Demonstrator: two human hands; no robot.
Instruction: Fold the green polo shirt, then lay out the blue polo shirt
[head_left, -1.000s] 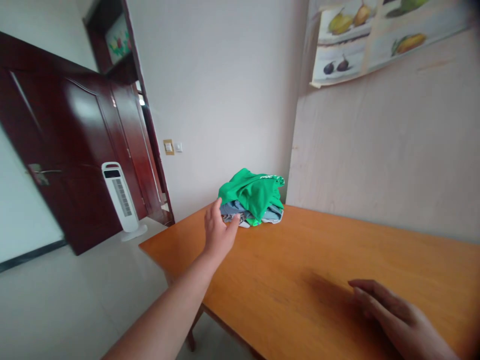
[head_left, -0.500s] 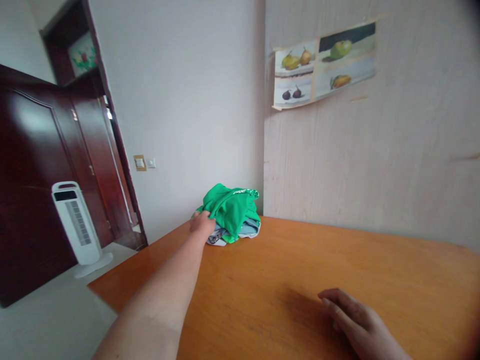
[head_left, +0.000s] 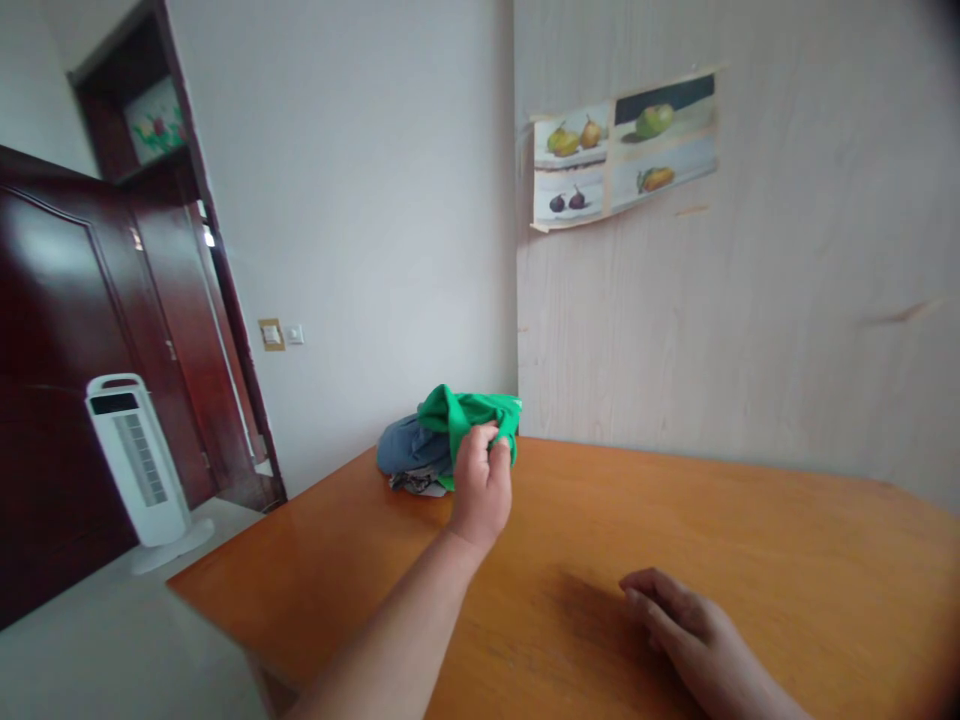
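Observation:
A green garment (head_left: 459, 415) lies on top of a small pile of clothes at the far corner of an orange wooden table (head_left: 750, 540). My left hand (head_left: 481, 482) is closed on the green garment's near edge, lifting it off the pile. Under it shows a grey-blue garment (head_left: 409, 448) with a patterned piece beneath. My right hand (head_left: 686, 625) rests on the tabletop near me, fingers loosely curled and holding nothing.
A white tower fan (head_left: 135, 460) stands on the floor at the left by a dark red door (head_left: 67, 330). Fruit pictures (head_left: 622, 150) hang on the wall behind the table. The table's left edge drops to a pale floor.
My left hand reached the pile, took hold of the green garment and has pulled it to the right, uncovering the grey-blue garment. My right hand stayed on the table.

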